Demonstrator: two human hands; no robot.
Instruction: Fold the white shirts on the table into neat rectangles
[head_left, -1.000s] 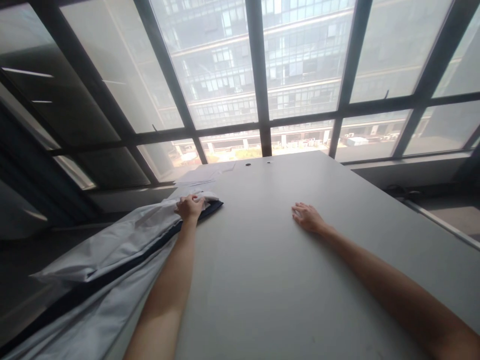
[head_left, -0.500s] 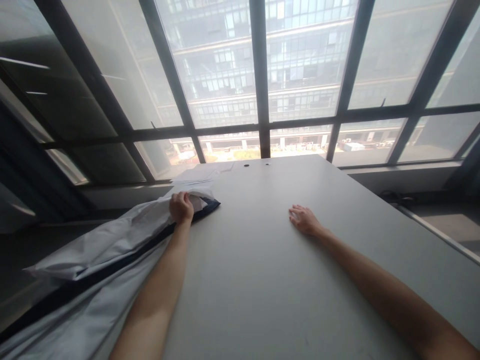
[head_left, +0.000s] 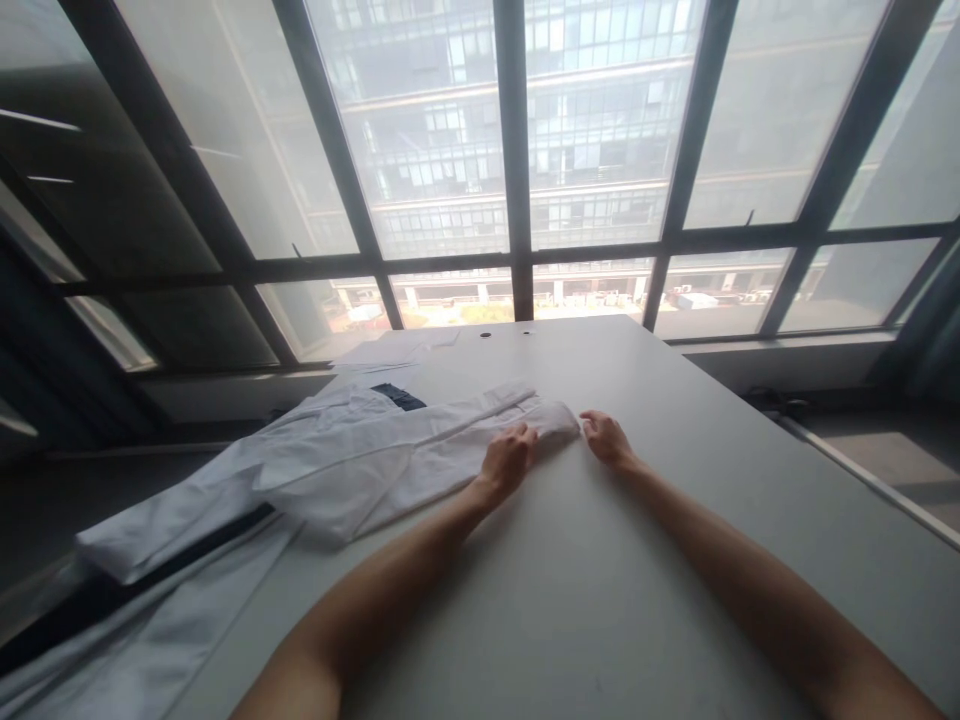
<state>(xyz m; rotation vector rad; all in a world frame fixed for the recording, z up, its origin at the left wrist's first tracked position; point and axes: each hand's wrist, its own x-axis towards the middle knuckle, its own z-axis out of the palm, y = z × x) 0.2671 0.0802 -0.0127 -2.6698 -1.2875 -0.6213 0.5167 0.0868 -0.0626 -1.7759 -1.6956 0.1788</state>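
Note:
A white garment (head_left: 442, 455), its kind hard to make out, is spread across the left and middle of the table with one narrow end pointing right. My left hand (head_left: 510, 457) is closed on the near edge of that end, fingers bent over the cloth. Right beside the tip of the cloth, my right hand (head_left: 607, 438) rests low over the table. Its fingers are slightly bent and apart, and whether they touch the cloth is unclear. A dark piece of cloth (head_left: 400, 397) shows behind the white garment.
More white and dark cloth (head_left: 195, 600) hangs over the left side of the white table (head_left: 525, 620). White sheets (head_left: 375, 352) lie at the far left corner. Dark-framed windows (head_left: 517, 130) stand beyond the far edge, with a small round hole (head_left: 485, 335) near it.
My left hand has swung right from the pile, bringing the white garment's end across the table to my right hand. The right hand has stayed near its place.

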